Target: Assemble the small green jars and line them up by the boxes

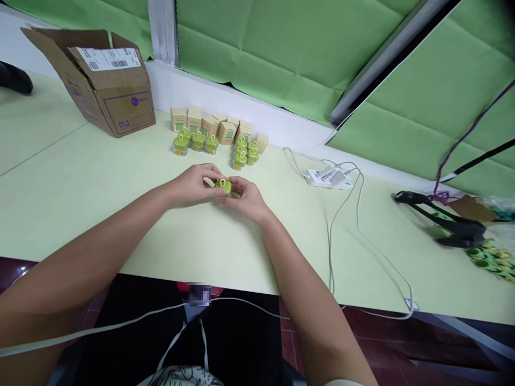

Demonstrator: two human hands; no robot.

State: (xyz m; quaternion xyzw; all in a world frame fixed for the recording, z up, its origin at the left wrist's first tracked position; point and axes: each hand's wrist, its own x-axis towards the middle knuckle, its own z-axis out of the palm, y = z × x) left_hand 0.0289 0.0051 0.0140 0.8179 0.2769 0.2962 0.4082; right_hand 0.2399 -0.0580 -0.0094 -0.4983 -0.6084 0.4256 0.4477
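Both hands grip one small clear jar with a green lid [223,186] and a pale yellow loop on top, held upright at the middle of the table. My left hand [197,183] closes on its left side, thumb across the front. From the right, my right hand [247,200] has its thumb and fingers around it. Behind my hands stand several matching green-lidded jars [198,141] in a left cluster and more jars [240,159] in a right cluster. Small brown cardboard boxes [210,126] are lined up behind them.
A large open carton [124,102] stands at the back left. To the right, a white power strip [330,178] trails cables over the table [298,257]. Farther right lie a black stand-like object [446,217] and green and yellow pieces [488,260].
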